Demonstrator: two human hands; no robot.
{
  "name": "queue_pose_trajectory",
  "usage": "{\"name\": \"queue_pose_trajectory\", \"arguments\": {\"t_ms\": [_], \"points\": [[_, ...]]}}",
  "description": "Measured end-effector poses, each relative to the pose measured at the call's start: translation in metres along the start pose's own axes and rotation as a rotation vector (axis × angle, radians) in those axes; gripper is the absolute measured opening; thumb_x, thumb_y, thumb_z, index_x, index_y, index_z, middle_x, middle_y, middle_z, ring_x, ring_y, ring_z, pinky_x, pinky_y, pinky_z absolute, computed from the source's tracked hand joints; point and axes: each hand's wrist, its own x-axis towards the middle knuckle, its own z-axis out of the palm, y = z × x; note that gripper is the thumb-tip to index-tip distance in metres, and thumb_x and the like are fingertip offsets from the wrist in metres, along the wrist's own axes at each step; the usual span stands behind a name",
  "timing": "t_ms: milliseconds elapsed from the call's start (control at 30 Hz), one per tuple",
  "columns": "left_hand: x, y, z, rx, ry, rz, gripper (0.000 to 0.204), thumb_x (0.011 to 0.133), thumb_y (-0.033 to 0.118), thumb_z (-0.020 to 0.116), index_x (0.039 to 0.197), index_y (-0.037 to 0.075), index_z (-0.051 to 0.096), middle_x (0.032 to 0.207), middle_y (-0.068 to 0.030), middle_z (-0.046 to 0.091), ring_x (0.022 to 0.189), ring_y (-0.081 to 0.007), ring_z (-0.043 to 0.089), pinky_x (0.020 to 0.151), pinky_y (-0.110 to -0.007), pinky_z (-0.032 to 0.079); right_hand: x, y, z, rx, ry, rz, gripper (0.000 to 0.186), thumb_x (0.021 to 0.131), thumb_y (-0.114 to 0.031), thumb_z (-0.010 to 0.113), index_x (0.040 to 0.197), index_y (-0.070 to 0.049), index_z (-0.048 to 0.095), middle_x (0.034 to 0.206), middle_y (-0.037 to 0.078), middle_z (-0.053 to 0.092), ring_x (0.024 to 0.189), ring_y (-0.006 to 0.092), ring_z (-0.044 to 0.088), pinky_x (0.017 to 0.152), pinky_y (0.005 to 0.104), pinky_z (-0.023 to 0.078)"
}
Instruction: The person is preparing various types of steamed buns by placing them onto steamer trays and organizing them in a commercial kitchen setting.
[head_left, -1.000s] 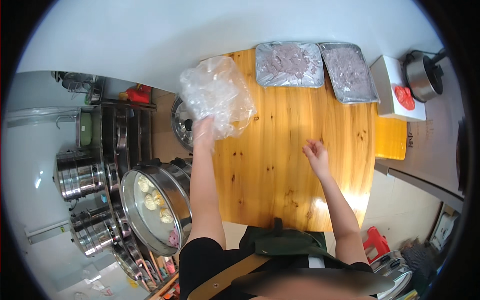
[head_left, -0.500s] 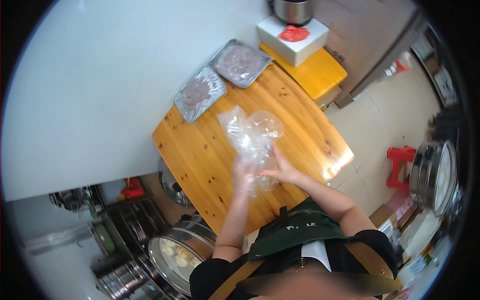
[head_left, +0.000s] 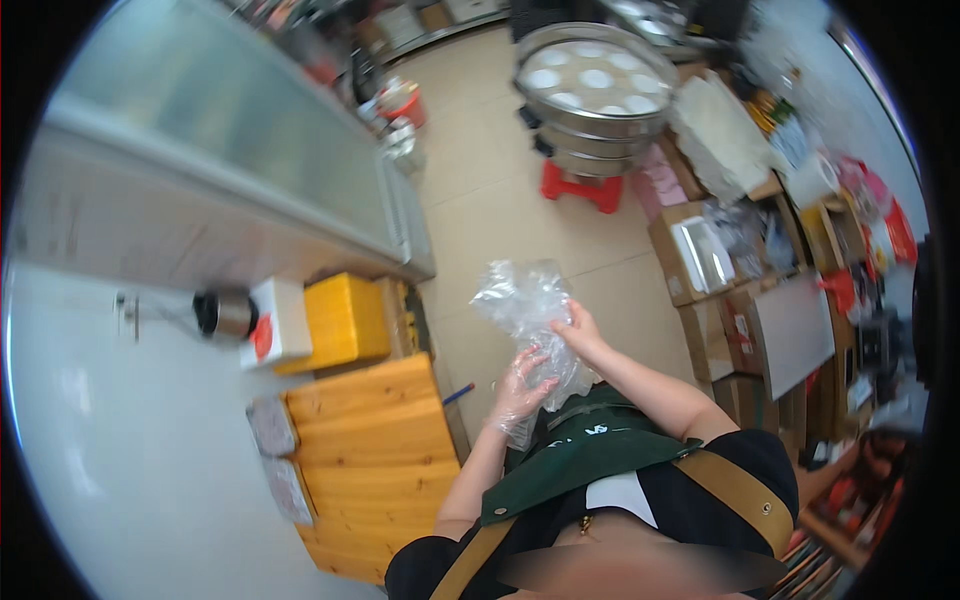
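Both my hands hold crumpled clear plastic film [head_left: 520, 300] in front of my chest, above the tiled floor. My left hand [head_left: 522, 385] has thin clear plastic over it and grips the film's lower part. My right hand [head_left: 578, 330] pinches the film from the right side. I wear a dark green apron [head_left: 580, 450]. The wooden table [head_left: 375, 470] lies to my left, away from both hands.
Two foil-lined trays of dark filling [head_left: 272, 425] sit at the table's far edge. A yellow stool [head_left: 345, 322] and a white box with a metal pot [head_left: 225, 313] stand beside it. Stacked metal steamers holding white buns [head_left: 592, 85] rest over a red stool [head_left: 578, 188]. Cardboard boxes [head_left: 720, 270] line the right.
I have turned away from the wooden table toward the floor and the steamers. The plastic film came off the table, and both hands now hold it before my chest.
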Motion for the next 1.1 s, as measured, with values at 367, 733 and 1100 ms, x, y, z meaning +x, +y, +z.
{"name": "queue_pose_trajectory", "arguments": {"t_ms": [367,733,1100], "points": [[0.161,-0.001,0.064,-0.255,-0.134,-0.304,0.029,0.078,0.017,0.056,0.098,-0.003,0.053,0.092,-0.0095,0.057,0.086,-0.0149,0.053,0.078,-0.026,0.04,0.026,-0.071,-0.246,0.356,0.87,-0.336,0.038,0.072,0.0,0.053,0.107,0.003,0.039,0.101,0.012,0.051,0.09,0.0175,0.05,0.079,0.0277,0.039],[0.375,0.012,0.05,-0.192,-0.182,-0.222,0.021,0.076,0.018,0.057,0.086,0.0,0.056,0.078,-0.0019,0.057,0.07,-0.0073,0.049,0.065,-0.021,0.039,0.093,-0.179,-0.385,0.77,1.206,-0.516,0.033,0.071,-0.007,0.056,0.101,0.003,0.048,0.096,0.012,0.054,0.086,0.0229,0.053,0.074,0.0344,0.042],[0.456,-0.015,0.093,0.018,-0.237,-0.32,0.022,0.076,0.017,0.057,0.085,-0.002,0.055,0.075,-0.0047,0.058,0.069,-0.009,0.051,0.063,-0.025,0.041,0.144,-0.42,-0.571,-0.461,1.736,-0.873,0.045,0.07,-0.01,0.058,0.109,0.002,0.039,0.104,0.015,0.05,0.091,0.0259,0.05,0.078,0.0375,0.039]]}}
